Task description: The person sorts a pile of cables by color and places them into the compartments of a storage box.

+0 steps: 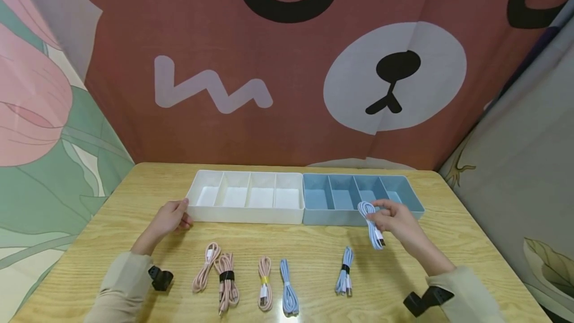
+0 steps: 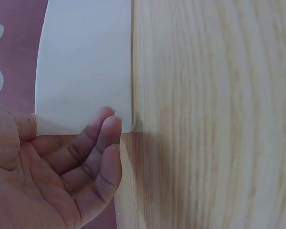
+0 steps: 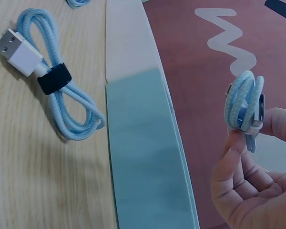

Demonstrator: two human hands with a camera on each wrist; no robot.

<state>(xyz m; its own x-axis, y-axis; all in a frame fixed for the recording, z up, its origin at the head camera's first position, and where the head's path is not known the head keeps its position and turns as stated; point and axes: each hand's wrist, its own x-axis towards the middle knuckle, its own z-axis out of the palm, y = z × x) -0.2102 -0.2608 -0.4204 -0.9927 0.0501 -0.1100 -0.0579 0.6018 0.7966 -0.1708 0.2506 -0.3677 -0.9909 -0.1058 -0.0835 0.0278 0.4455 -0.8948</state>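
My right hand [image 1: 394, 221] pinches a coiled light-blue USB cable [image 1: 371, 226] in front of the blue divided box [image 1: 332, 217]. In the right wrist view that coil stands upright between thumb and fingertips, its metal plug facing sideways. My left hand [image 1: 172, 216] holds the near left corner of the white divided box [image 1: 246, 215]. In the left wrist view its thumb lies at the rim and its bent fingers [image 2: 109, 136] reach the front corner. Another blue cable [image 3: 76, 100], bound with a black strap, lies on the table below the right hand.
Nearer me on the wooden table [image 1: 157, 238] lie a pink cable [image 1: 207, 267], a thicker pink bundle with a black strap [image 1: 227, 283], a pink cable with a yellow band [image 1: 265, 283] and a blue cable [image 1: 289, 288]. A printed curtain [image 1: 287, 133] hangs behind the two abutting boxes.
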